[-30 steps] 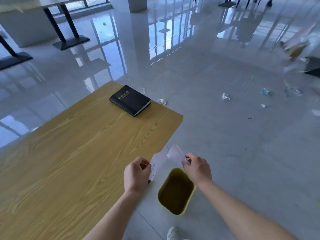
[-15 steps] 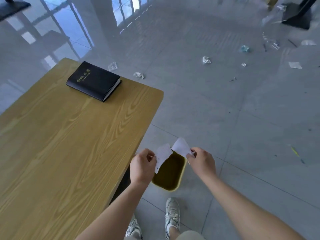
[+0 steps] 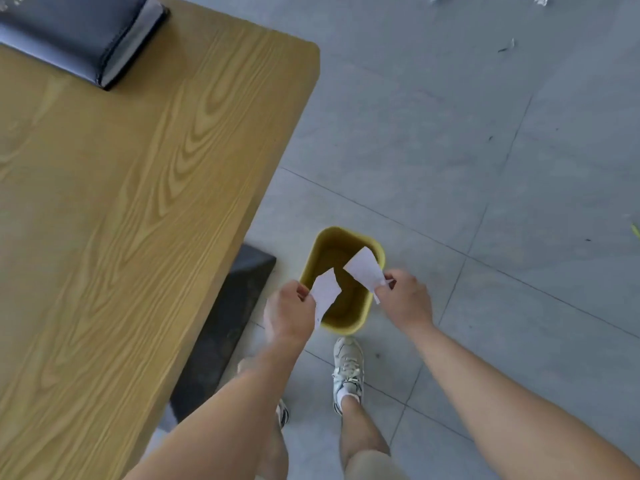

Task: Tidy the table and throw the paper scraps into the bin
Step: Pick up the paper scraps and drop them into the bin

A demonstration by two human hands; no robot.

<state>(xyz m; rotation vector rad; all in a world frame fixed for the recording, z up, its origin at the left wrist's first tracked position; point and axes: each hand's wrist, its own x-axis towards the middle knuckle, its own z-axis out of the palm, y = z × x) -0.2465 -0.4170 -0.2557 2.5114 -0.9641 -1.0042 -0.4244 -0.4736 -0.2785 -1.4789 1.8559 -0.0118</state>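
A small yellow bin stands on the grey floor just right of the wooden table. Both hands are held right above its opening. My left hand pinches one white paper scrap. My right hand pinches a second white scrap. The two pieces are apart, with a gap between their torn edges. The inside of the bin looks dark and partly hidden by the paper.
A black notebook lies at the table's far left corner. The table's black base sits on the floor beside the bin. My feet in white sneakers stand just behind the bin. Small crumpled scraps lie on the far floor.
The view has tilted down and moved over the bin. The paper between my hands has separated into two pieces, and both hands now sit directly above the bin opening.
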